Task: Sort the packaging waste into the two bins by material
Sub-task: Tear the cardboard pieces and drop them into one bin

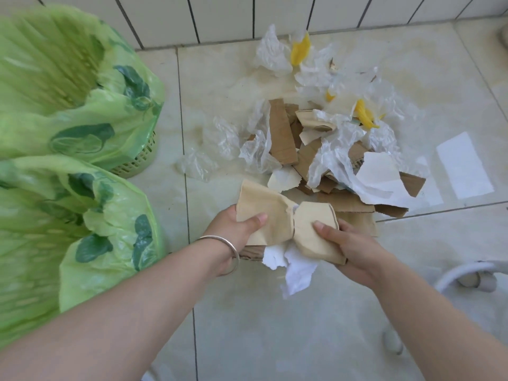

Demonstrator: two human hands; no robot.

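Left hand (236,229) and right hand (349,243) each pinch an end of the crumpled tan paper wrapper (286,215) (light, limp, tear-prone), best gripped bunched at its middle.

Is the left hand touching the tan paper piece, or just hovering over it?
Touching. The head view shows the left hand gripping the tan paper piece, thumb pressed on its face.

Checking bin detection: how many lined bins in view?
2. Far bin at upper left by the wall; near bin at lower left, beside the left forearm. Both green-lined; none seems hidden.
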